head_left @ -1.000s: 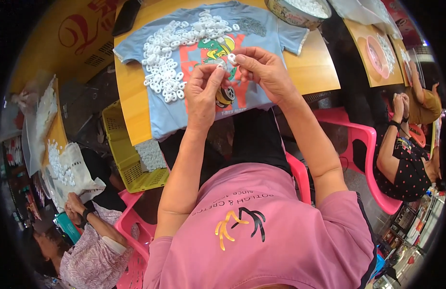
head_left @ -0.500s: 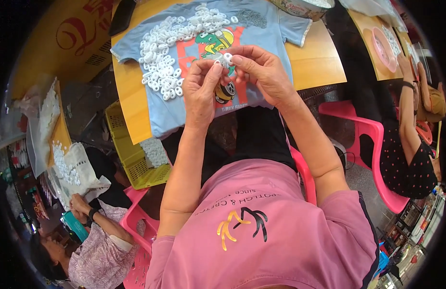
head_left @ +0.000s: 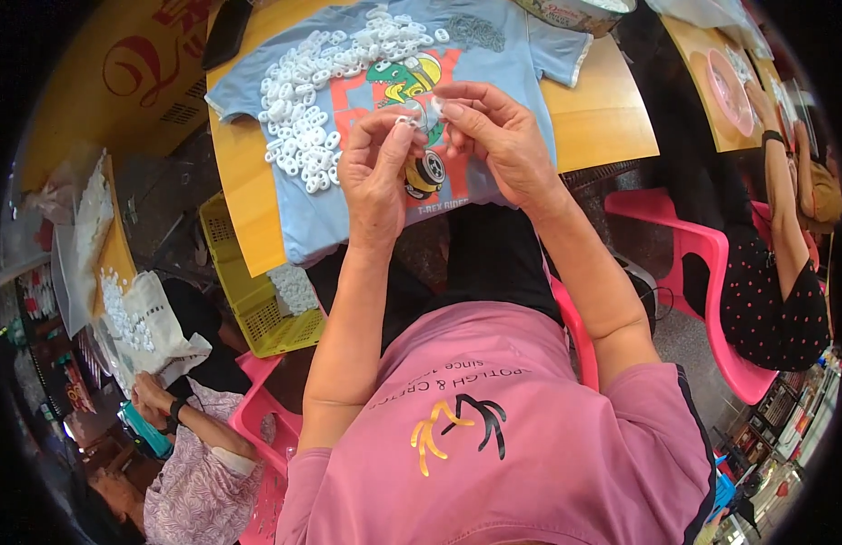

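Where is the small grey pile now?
In the head view, the small grey pile lies at the top, right of centre, on the blue T-shirt, between the white oval pieces and a sleeve.

Pieces lie on a shirt (itself atop the table).

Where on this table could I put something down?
The yellow wooden table is bare between the blue fabric T-shirt, round patterned tin and right-hand edge; so is a strip left of the shirt. Crowded: the shirt's upper left, heaped with white oval plastic pieces, and its middle, under the left hand and right hand.
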A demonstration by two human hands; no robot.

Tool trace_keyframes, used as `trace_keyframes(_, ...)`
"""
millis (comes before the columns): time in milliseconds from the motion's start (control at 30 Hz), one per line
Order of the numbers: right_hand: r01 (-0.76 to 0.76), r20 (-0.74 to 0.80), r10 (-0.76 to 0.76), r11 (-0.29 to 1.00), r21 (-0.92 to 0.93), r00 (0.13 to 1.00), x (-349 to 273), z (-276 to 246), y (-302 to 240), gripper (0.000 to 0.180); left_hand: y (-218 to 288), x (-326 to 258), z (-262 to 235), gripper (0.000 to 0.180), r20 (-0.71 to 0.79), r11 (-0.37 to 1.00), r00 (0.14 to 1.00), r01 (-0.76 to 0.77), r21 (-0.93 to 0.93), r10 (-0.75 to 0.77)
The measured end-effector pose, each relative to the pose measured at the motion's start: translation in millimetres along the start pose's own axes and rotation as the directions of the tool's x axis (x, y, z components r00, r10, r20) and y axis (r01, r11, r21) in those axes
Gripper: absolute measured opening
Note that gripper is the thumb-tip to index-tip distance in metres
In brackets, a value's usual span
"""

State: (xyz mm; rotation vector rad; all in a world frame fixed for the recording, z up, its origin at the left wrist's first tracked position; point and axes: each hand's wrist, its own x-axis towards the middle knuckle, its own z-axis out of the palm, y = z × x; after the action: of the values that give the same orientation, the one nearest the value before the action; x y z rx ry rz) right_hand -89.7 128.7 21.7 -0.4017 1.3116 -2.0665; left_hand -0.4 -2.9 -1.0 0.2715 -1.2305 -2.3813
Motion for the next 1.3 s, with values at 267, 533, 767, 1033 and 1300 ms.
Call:
trace_keyframes(267,0.03,0.038,-0.022,0.978,-0.205,0.999,1.4,0.3,-3.0,0.026,2.7,1.1,1.2,0.012,0.044,0.998,0.998,-0.04,0.043,0.038)
trace_keyframes(533,0.069,-0.002,-0.074,0.943,-0.327,0.997,6.0,-0.5,1.0,0.025,0.1,-1.0,-2.0,0.012,0.032,0.997,0.999,-0.017,0.081,0.014)
trace_keyframes(767,0.03,0.027,-0.022,0.937,-0.348,0.999,1.5,9.3,-8.9,0.027,-1.9,-1.0,-4.0,0.012,0.015,0.986,1.0,-0.015,0.167,0.013)
trace_keyframes(1033,0.042,0.025,-0.035,0.934,-0.356,0.999,4.2,7.3,-6.6,0.025,-2.1,-1.3,-3.8,0.012,0.014,0.987,1.0,-0.003,0.158,0.001)
trace_keyframes(1300,0.359,0.187,-0.329,0.603,-0.712,0.925,6.1,5.9,-7.7,0.022,-1.7,-0.7,-1.5,0.012,-0.013,0.988,1.0,0.005,0.156,-0.003)
